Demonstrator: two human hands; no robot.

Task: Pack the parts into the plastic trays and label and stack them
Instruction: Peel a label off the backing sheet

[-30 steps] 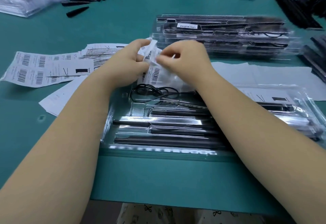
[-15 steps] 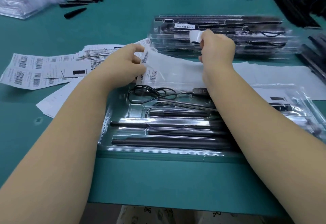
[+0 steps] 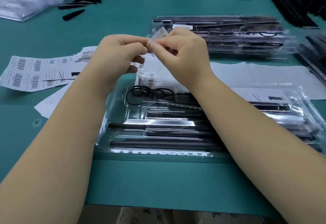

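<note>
**Tray packed, sticker not on yet**

Since the clear tray (image 3: 123, 150) right in front already has its black rods (image 3: 158, 143) and a coiled cable (image 3: 150, 92) sitting in their slots, I'd say the packing part for this one is basically done. What's left is the label. Just past the tray, both hands are up off the table: the left hand (image 3: 116, 56) and right hand (image 3: 181, 52) pinch a small sticker (image 3: 159, 34) between their fingertips, held in the air and not touching any tray. Looks like it's about to go on. Sheets of barcode labels (image 3: 35, 72) lie to the left. Further back there's a stack of finished trays (image 3: 220, 36), the top one already labelled. Loose black parts (image 3: 292, 10) at the far right suggest more trays to go.
</note>
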